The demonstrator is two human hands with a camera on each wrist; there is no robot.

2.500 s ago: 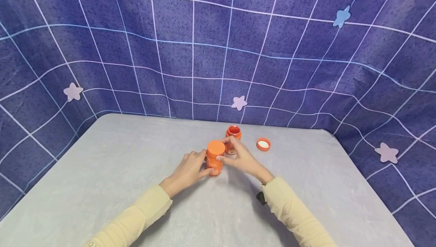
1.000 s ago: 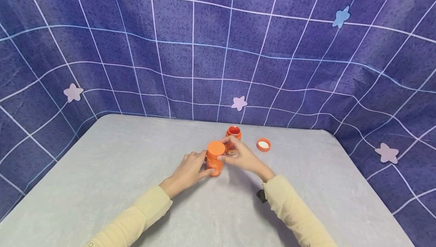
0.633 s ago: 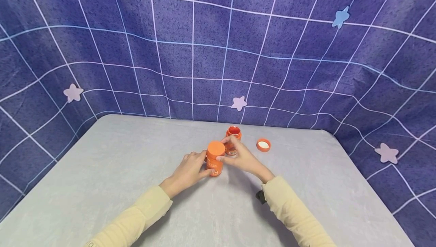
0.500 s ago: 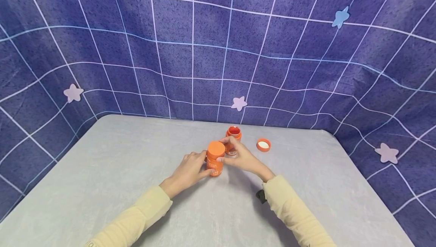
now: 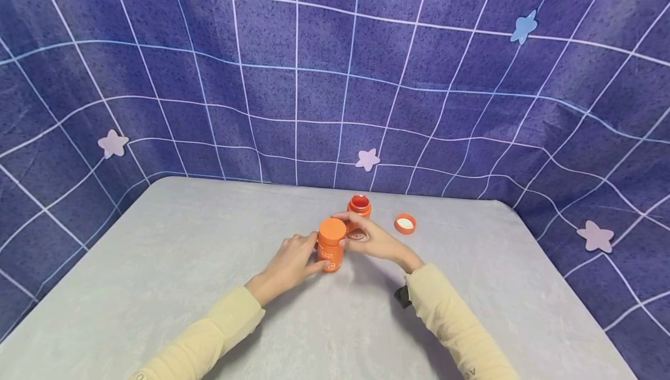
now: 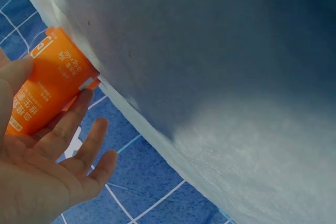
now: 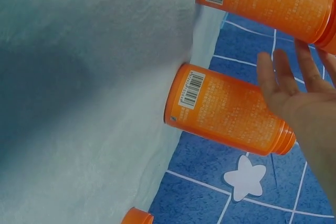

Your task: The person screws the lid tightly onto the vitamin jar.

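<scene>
An orange pill bottle (image 5: 330, 256) with printed white lettering stands upright on the table, its orange cap (image 5: 332, 230) on. My left hand (image 5: 285, 263) grips the body from the left, thumb in front; the left wrist view shows the bottle (image 6: 50, 82) between thumb and fingers, other fingers spread. From the right, my right hand (image 5: 374, 243) has thumb and fingertips around the cap's side; the right wrist view cuts off most of that contact. Just behind this hand stands a second orange bottle (image 5: 359, 208), uncapped, its lower part partly hidden in the head view.
Right of the uncapped bottle, a loose orange cap (image 5: 405, 223) lies with its white inside facing up. The grey-covered table (image 5: 209, 223) ends at a blue curtain (image 5: 293, 95) with grid lines and stars. A small dark object (image 5: 403, 297) shows at my right sleeve.
My right hand has turned slightly at the cap: its thumb has slid back to the right and its fingertips lie farther left. My left hand and both bottles have stayed in place.
</scene>
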